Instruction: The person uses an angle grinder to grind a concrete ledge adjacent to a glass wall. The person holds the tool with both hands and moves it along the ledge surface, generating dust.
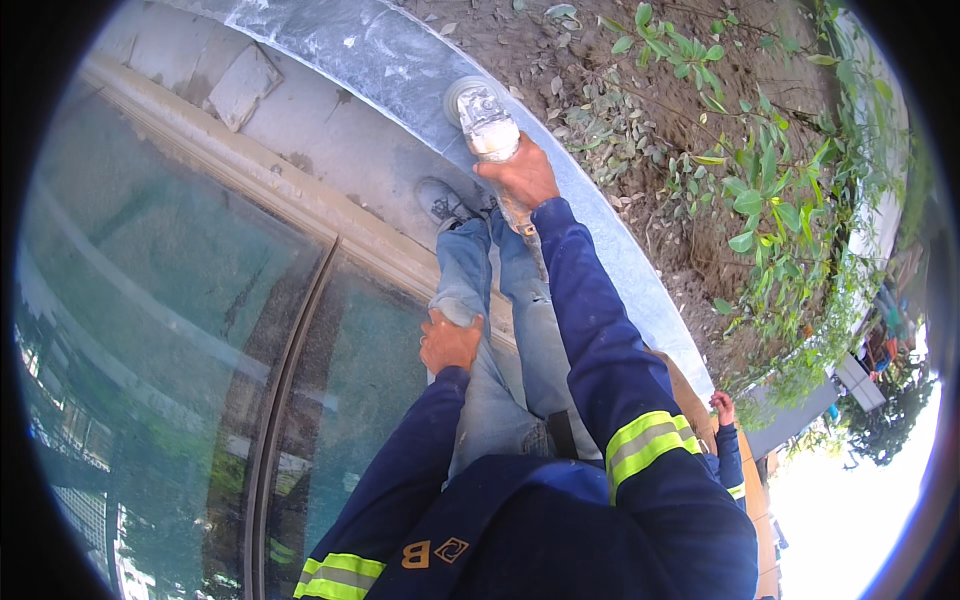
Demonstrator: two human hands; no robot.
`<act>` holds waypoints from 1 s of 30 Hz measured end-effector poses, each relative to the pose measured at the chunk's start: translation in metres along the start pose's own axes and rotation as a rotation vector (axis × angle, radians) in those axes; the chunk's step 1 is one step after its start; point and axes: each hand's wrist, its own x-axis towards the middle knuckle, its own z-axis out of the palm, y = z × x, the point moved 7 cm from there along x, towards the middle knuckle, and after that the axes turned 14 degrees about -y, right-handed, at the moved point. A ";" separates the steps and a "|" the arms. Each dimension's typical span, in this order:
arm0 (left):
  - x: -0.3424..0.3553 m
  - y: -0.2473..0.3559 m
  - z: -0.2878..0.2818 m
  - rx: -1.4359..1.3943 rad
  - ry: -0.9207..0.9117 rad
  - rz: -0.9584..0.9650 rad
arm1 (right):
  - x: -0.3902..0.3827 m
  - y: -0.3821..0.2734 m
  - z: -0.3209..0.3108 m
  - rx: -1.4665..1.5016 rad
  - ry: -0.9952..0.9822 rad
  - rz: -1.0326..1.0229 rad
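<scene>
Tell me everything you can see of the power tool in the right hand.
The handheld power tool has a whitish, dusty-looking body with a round, pale disc at its far end. The right hand grips it; a scuffed, brownish rear part shows below the hand. The tool points away from the person, its disc over the curved grey ledge, apparently against it. Whether the disc is spinning cannot be told.

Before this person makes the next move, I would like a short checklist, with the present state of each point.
1. Right hand around the power tool: ok.
2. Disc over the stone ledge: ok.
3. Left hand also supporting the tool: not ok; it rests at the left knee.
4. Hands gloved: not ok; both are bare.
5. Disc stopped: cannot tell.
6. Other person's hand away from the disc: ok.
</scene>
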 end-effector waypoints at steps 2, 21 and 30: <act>-0.001 0.002 -0.002 0.011 -0.021 -0.019 | 0.001 -0.001 0.002 -0.018 -0.014 0.022; -0.004 0.007 -0.003 0.020 0.061 0.035 | 0.000 -0.001 0.013 -0.011 -0.058 -0.059; -0.004 0.005 -0.004 -0.014 -0.009 0.002 | 0.000 0.004 -0.008 -0.105 -0.006 0.021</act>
